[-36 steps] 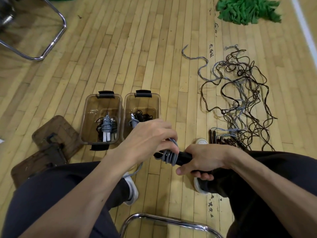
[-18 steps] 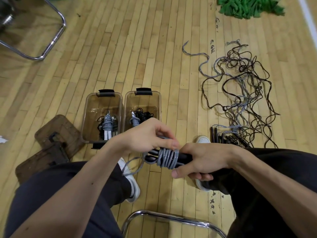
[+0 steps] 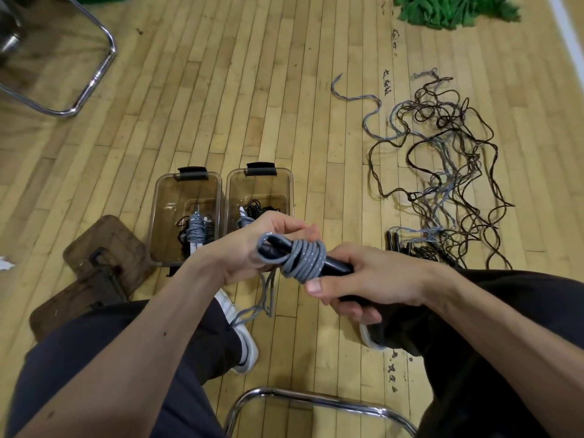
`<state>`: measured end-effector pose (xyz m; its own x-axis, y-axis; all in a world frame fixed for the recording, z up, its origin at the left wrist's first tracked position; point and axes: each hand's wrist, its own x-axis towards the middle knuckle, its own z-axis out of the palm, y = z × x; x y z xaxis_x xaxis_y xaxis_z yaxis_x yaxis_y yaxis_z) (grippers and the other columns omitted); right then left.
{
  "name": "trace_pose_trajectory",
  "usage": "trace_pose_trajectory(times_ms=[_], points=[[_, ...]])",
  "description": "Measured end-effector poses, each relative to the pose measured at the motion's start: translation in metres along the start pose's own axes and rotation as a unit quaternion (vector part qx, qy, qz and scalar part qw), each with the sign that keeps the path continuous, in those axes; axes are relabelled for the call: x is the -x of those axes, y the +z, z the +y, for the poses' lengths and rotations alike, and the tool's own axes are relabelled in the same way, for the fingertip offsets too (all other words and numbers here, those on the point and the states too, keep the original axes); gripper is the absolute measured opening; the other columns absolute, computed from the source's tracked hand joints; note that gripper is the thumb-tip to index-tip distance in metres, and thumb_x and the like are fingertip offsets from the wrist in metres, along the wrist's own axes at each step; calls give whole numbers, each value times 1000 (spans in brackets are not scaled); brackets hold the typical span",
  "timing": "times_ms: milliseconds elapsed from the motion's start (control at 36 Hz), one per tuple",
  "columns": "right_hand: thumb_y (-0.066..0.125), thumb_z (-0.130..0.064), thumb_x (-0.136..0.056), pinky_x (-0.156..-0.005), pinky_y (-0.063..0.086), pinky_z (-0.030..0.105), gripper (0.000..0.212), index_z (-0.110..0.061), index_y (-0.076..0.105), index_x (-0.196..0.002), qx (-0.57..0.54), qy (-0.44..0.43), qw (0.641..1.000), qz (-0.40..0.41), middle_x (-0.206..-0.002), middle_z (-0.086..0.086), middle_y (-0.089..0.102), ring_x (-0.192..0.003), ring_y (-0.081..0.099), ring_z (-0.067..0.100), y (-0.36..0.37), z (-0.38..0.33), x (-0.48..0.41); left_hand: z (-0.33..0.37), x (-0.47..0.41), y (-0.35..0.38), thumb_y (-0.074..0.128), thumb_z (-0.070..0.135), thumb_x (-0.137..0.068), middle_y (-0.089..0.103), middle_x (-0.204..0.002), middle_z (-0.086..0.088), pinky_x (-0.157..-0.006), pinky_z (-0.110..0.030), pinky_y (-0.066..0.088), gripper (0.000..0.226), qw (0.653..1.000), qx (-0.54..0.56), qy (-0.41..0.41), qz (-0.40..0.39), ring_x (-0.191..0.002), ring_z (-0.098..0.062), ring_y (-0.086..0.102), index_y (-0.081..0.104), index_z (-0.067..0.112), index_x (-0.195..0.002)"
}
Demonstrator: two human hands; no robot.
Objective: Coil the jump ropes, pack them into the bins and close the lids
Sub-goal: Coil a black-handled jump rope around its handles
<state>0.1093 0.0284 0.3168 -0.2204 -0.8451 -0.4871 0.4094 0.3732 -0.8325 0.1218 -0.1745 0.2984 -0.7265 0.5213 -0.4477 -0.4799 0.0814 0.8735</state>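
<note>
A new loop of grey braided jump rope (image 3: 305,259) now wraps the tips of the black handles (image 3: 335,266), pinched by the left hand (image 3: 246,248). The right hand (image 3: 376,276) grips those handles, the coil against its thumb.

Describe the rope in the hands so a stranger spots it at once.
Above the wooden floor, find the person's hands. The right hand grips black handles; a grey rope, pinched by the left hand, is wound round them. Unlike the loose tangle on the floor, this one is held up and tightly coiled.
</note>
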Motion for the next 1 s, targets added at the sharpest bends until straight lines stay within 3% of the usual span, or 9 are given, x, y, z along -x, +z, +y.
trace_pose_trajectory(times_ms=[111, 222, 306, 417, 528, 694, 778, 889, 1000], points=[[71, -28, -87, -48, 38, 26, 24, -24, 61, -66, -39, -30, 999, 0, -57, 6, 50, -42, 42, 18, -3, 0, 0, 2, 1, 2, 51, 39, -99, 53, -76, -6, -60, -28, 40, 52, 1000, 0, -10, 28, -67, -18, 46, 58, -12, -89], [68, -18, -82, -42, 37, 24, 20, -3, 59, -90, -102, -45, 994, 16, -59, 7, 49, -42, 41, 15, -5, 1, -1, 3, 3, 6, 40, 23, -106, 57, -74, -3, -58, -23, 42, 33, 997, 2, -15, 80, -63, -13, 48, 61, 7, -85], [60, -10, -84, -42, 36, 24, 18, 0, 58, -100, -131, -53, 989, 52, -60, 6, 48, -43, 40, 14, -6, 1, -2, 2, 3, 6, 36, 10, -106, 61, -69, 1, -58, -21, 43, 30, 995, -1, -16, 99, -61, -9, 51, 61, 13, -90], [61, -7, -94, -45, 37, 26, 2, -6, 62, -93, -137, -74, 981, 116, -64, 7, 49, -48, 42, 15, -6, -2, -4, -2, -3, 4, 43, 19, -106, 53, -67, -2, -56, -25, 39, 29, 994, -11, -9, 112, -57, -12, 46, 65, 15, -88], [61, -14, -99, -55, 45, 30, 8, -8, 62, -93, -106, -82, 975, 176, -71, 8, 56, -58, 52, 18, -7, 0, -9, -4, -6, 4, 43, 26, -106, 50, -66, 0, -54, -24, 38, 25, 992, 8, -15, 124, -55, -10, 46, 64, 13, -109], [58, -21, -100, -69, 56, 25, 15, -10, 63, -109, -61, -66, 969, 232, -83, 7, 70, -79, 69, 17, -11, 3, -10, -2, -6, 4, 44, 26, -106, 55, -65, 6, -54, -24, 39, 26, 992, -1, -10, 122, -56, -9, 49, 61, 12, -120], [58, -22, -100, -71, 57, 26, 22, -10, 62, -117, -55, -64, 965, 248, -92, 7, 74, -81, 72, 18, -12, 5, -10, -2, -6, 4, 44, 24, -106, 59, -67, 7, -53, -23, 41, 27, 991, -14, -7, 129, -57, -9, 51, 61, 13, -124], [57, -23, -100, -70, 58, 30, 24, -9, 61, -119, -64, -78, 957, 273, -98, 14, 74, -80, 71, 24, -13, 5, -12, -2, -6, 4, 44, 25, -107, 62, -71, 5, -53, -24, 41, 24, 991, -25, -5, 133, -56, -10, 52, 65, 16, -114], [53, -25, -103, -60, 55, 31, 17, -9, 58, -104, -61, -81, 940, 326, -77, 10, 67, -64, 65, 22, -17, 3, -12, -5, -7, 4, 43, 28, -107, 58, -73, 1, -52, -24, 39, 27, 990, -56, -28, 124, -55, -11, 49, 66, 15, -108]])
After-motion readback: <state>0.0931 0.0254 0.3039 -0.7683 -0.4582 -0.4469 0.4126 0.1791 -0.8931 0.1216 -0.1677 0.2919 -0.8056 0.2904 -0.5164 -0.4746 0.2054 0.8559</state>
